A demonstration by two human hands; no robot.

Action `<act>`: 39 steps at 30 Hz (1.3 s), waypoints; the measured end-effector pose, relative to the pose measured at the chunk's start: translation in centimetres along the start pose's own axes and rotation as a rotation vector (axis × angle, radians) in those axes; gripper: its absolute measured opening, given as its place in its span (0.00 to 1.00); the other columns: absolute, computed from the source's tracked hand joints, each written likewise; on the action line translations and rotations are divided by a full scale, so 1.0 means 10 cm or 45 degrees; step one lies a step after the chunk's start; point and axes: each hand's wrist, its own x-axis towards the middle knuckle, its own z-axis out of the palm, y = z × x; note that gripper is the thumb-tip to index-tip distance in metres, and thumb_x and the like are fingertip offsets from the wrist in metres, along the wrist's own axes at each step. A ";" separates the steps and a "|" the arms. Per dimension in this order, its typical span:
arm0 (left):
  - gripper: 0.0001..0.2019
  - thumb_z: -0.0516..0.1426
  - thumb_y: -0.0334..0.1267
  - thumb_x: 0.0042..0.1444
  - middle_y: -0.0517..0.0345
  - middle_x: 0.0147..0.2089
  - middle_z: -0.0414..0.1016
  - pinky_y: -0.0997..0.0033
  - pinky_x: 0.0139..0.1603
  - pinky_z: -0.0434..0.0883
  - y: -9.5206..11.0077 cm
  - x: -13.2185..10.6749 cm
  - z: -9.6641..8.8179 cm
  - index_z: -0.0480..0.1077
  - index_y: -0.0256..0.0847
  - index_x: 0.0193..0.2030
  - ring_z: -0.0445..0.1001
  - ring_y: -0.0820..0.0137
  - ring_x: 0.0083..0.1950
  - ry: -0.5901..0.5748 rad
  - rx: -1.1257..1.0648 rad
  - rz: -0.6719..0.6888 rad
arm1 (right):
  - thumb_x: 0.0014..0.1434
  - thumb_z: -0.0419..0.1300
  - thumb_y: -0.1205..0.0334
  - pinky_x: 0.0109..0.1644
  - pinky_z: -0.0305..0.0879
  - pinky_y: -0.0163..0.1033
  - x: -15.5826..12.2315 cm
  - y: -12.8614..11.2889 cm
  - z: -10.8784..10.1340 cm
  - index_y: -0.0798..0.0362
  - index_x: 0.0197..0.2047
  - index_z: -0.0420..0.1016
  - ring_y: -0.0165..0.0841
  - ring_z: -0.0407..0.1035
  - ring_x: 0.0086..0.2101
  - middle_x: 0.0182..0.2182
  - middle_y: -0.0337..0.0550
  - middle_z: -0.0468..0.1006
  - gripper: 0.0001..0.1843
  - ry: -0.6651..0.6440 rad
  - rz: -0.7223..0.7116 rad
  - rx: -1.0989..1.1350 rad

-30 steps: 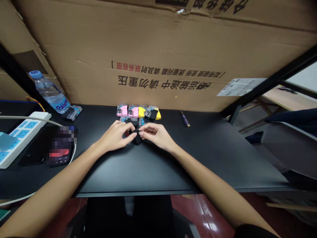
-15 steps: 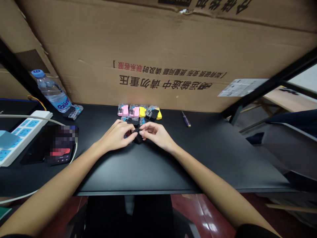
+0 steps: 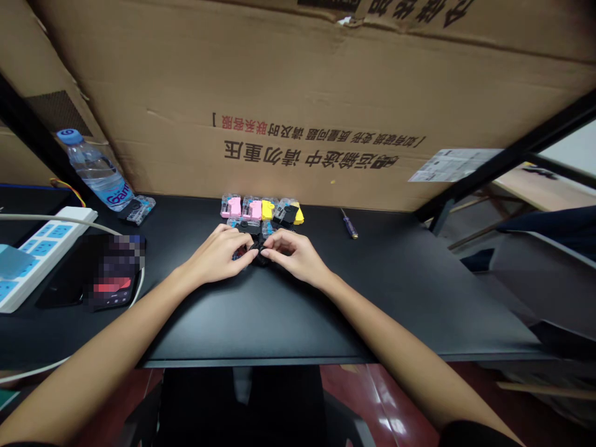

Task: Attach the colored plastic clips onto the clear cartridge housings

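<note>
Head camera caught the left hand [image 3: 215,254] and right hand [image 3: 298,256] curled, pinching a small black piece [image 3: 259,256] at the black table [image 3: 298,323], big printed cardboard carton [image 3: 326,93] looming behind!

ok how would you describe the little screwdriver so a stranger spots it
Find the black desk below the big cardboard sheet. Right of the row of pink, yellow and black plastic parts, a small screwdriver lies alone, slanting across the desk.

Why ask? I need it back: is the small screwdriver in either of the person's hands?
No, the small screwdriver lies on the black desk, apart from and to the right of both the left hand and the right hand.
</note>
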 end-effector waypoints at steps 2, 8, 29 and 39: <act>0.14 0.54 0.46 0.73 0.60 0.36 0.78 0.57 0.58 0.67 0.00 0.00 0.00 0.69 0.43 0.37 0.77 0.65 0.41 -0.003 0.004 0.008 | 0.63 0.71 0.44 0.37 0.71 0.41 0.00 0.01 -0.01 0.50 0.39 0.78 0.33 0.71 0.31 0.35 0.41 0.77 0.17 -0.028 -0.042 -0.044; 0.14 0.54 0.46 0.73 0.60 0.35 0.78 0.57 0.58 0.66 0.00 0.00 -0.01 0.70 0.43 0.37 0.77 0.64 0.41 -0.007 0.007 0.006 | 0.64 0.70 0.44 0.36 0.70 0.39 0.01 0.01 -0.02 0.50 0.38 0.74 0.32 0.70 0.30 0.32 0.39 0.76 0.19 -0.066 0.009 0.024; 0.13 0.51 0.43 0.76 0.55 0.41 0.81 0.57 0.60 0.65 -0.01 0.00 -0.03 0.73 0.42 0.43 0.77 0.63 0.44 -0.007 0.159 0.223 | 0.70 0.63 0.41 0.40 0.72 0.42 0.01 -0.02 0.00 0.50 0.43 0.80 0.33 0.70 0.35 0.45 0.45 0.74 0.20 -0.133 0.030 -0.039; 0.13 0.51 0.43 0.76 0.55 0.40 0.81 0.57 0.60 0.65 0.00 0.00 -0.03 0.73 0.42 0.43 0.77 0.63 0.43 -0.020 0.156 0.230 | 0.77 0.54 0.58 0.61 0.69 0.51 -0.01 0.01 0.04 0.49 0.46 0.71 0.41 0.70 0.50 0.48 0.50 0.71 0.07 -0.119 -0.263 -0.297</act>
